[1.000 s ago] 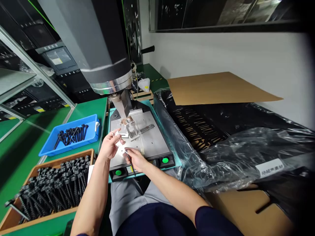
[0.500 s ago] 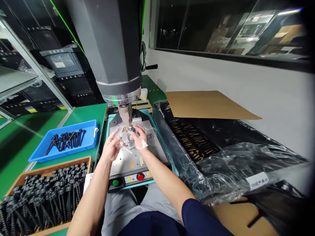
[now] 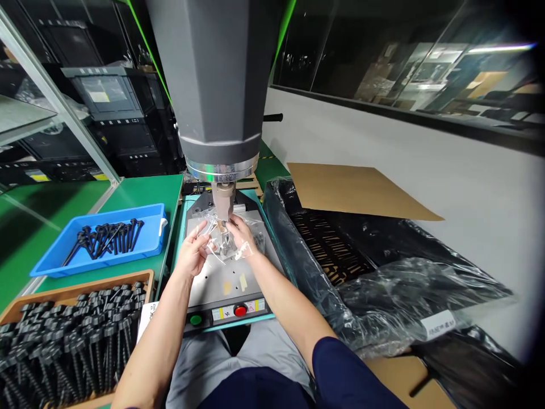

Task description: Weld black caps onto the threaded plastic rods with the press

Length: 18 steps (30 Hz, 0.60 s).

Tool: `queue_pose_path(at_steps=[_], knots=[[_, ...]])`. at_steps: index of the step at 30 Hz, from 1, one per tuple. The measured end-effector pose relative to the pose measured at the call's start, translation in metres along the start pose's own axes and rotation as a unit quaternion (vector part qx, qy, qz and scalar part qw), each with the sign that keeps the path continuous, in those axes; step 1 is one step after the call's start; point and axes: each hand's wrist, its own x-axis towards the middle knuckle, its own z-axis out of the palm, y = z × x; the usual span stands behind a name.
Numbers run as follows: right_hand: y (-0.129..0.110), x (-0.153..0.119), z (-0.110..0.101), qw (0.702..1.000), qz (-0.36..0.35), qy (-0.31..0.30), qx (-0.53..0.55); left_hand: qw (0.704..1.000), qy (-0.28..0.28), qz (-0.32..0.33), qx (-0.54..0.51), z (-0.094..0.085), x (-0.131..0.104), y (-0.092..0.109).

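Note:
My left hand point(image 3: 194, 251) is at the left of the metal fixture point(image 3: 224, 245), its fingers curled together near a thin whitish strip point(image 3: 218, 255). Whether it grips that strip I cannot make out. My right hand point(image 3: 242, 236) reaches in from the other side, thumb and fingers closed round a small dark part point(image 3: 224, 224), mostly hidden, at the top of the fixture. Directly above is the tapered metal tip point(image 3: 223, 200) of the press head point(image 3: 221, 113). Crumpled clear plastic film point(image 3: 256, 230) surrounds the fixture on the grey base plate point(image 3: 213, 289).
A green button point(image 3: 196, 320) and a red button point(image 3: 240, 311) are on the machine's front. To the left stand a blue tray point(image 3: 55, 258) and a brown crate point(image 3: 151, 278), both with black screw-shaped parts. At right, a plastic-lined box point(image 3: 293, 255) lies beneath a cardboard sheet point(image 3: 361, 190).
The view has shifted slightly, and the machine head appears further right. My right fingers have drawn closer round the small dark part. My left hand stays almost in place.

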Motion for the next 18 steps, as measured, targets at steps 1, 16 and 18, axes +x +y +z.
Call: queue_pose_path(at_steps=[1, 16, 18], knots=[[-0.001, 0.001, -0.001, 1.000, -0.017, -0.007, -0.008, 1.000, 0.000, -0.002, -0.001, -0.001, 0.001, -0.001], [0.010, -0.002, 0.002, 0.994, 0.075, 0.013, 0.073, 1.000, 0.002, -0.002, 0.008, -0.009, 0.002, -0.010], [0.014, 0.000, -0.002, 0.986, 0.078, -0.011, 0.148, 1.000, -0.005, -0.005, 0.013, -0.010, 0.003, -0.012]])
